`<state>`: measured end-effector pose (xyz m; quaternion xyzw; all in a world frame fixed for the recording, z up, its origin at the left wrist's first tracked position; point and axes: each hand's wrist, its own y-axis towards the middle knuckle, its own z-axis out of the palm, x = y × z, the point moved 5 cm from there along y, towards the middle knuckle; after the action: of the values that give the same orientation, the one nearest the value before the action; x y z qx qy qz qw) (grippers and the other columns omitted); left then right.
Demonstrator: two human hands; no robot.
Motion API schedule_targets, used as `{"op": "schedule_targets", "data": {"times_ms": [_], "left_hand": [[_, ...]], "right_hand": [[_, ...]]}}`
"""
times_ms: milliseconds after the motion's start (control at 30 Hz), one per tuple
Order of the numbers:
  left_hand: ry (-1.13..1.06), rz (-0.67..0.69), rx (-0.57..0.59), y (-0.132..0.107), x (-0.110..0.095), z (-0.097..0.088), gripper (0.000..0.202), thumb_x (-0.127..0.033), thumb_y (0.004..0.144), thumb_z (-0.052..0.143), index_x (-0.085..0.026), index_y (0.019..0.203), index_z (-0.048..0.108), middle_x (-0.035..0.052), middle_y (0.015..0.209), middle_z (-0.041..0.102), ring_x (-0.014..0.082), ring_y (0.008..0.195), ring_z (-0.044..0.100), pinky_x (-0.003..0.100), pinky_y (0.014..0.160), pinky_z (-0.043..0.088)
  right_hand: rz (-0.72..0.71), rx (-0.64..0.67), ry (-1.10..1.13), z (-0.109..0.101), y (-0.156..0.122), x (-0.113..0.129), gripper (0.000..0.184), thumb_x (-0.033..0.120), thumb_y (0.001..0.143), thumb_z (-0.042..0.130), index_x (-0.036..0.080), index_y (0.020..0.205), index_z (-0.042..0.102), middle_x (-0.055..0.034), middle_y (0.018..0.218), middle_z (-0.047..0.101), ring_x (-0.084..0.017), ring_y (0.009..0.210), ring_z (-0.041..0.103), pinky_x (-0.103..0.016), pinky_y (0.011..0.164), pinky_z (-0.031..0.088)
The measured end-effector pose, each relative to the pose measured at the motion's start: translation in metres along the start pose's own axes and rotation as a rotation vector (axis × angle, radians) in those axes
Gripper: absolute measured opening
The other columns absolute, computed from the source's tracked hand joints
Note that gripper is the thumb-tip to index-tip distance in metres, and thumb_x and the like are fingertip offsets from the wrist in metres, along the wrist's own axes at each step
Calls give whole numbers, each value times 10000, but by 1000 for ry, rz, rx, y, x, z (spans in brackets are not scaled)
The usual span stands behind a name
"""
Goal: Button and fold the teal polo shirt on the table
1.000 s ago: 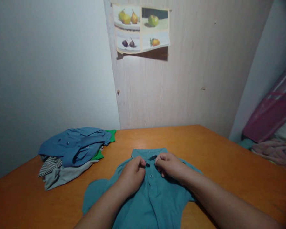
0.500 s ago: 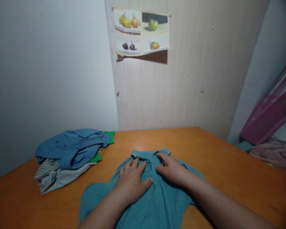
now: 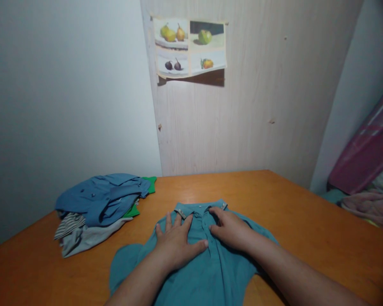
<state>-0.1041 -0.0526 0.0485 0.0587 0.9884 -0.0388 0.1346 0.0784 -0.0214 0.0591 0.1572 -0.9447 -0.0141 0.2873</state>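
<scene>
A teal polo shirt [image 3: 210, 272] lies face up on the orange wooden table [image 3: 290, 212], collar pointing away from me. My left hand [image 3: 175, 242] rests flat on the shirt's chest just left of the button placket, fingers spread. My right hand [image 3: 230, 229] lies flat on the shirt just right of the placket, below the collar, fingers stretched out. Neither hand holds anything.
A pile of clothes [image 3: 98, 204] with a blue shirt on top, plus green, striped and grey pieces, sits at the table's left. A wall panel with a fruit picture [image 3: 191, 46] stands behind the table. Bedding [image 3: 367, 204] lies off the table's right edge.
A second ago both hands pinched the shirt's placket near the collar. They have since opened and now lie flat on the shirt on either side of the buttons.
</scene>
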Motion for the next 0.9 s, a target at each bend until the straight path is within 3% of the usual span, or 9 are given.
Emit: {"op": "schedule_targets", "data": {"times_ms": [133,200,333,467,533,633,800,900], "left_hand": [[-35,-31,39,-1,1,-13,933,-797,799,418,-315,1580,251,129,1657,196,471,1501,88,742,1109,134],[-23,-10,42,1,0,-23,842,-728,854,395,-313,1576,269,123,1641,261,444,1492,192,687,1123,217],[52,68,51,11,-7,-41,709,-625,889,408,-248,1487,463,158,1474,534,392,1338,499,537,1067,397],[180,47,22,25,-20,-50,569,-599,832,515,-190,1172,717,216,1199,706,448,1104,644,545,885,492],[205,22,-12,31,-27,-48,473,-553,771,621,-164,1002,758,237,1100,728,463,1050,657,534,847,495],[188,7,-65,36,-31,-36,340,-435,753,669,-165,946,742,227,1066,733,436,1029,668,489,831,490],[-39,112,-168,37,-25,-12,138,-192,781,556,-203,858,670,91,869,732,266,830,678,316,681,437],[-261,177,-147,41,-18,-3,133,-105,746,525,-189,765,627,37,751,685,192,720,620,259,609,375]], "right_hand": [[-11,-13,16,0,0,1,620,248,803,574,141,1412,525,-155,1265,670,-261,1035,663,-344,882,477],[-10,-20,15,1,0,1,625,224,796,571,154,1416,522,-149,1300,657,-265,1086,655,-350,923,470],[0,-32,5,3,0,1,633,190,796,557,169,1426,510,-137,1317,654,-268,1131,649,-354,959,464],[-15,-45,5,3,0,3,655,178,812,533,163,1465,474,-142,1351,635,-276,1205,614,-368,993,449],[-29,-39,1,4,0,4,698,182,821,526,180,1510,419,-139,1393,606,-279,1244,590,-378,1002,444],[-42,-17,-10,7,0,4,741,198,827,531,202,1548,359,-137,1433,573,-286,1272,572,-392,1009,438],[-51,-4,-5,10,0,0,724,235,818,571,227,1523,409,-123,1409,597,-279,1233,595,-376,989,437],[-72,-11,-5,10,0,0,658,245,805,587,210,1456,498,-124,1380,617,-280,1206,603,-360,962,436]]}}
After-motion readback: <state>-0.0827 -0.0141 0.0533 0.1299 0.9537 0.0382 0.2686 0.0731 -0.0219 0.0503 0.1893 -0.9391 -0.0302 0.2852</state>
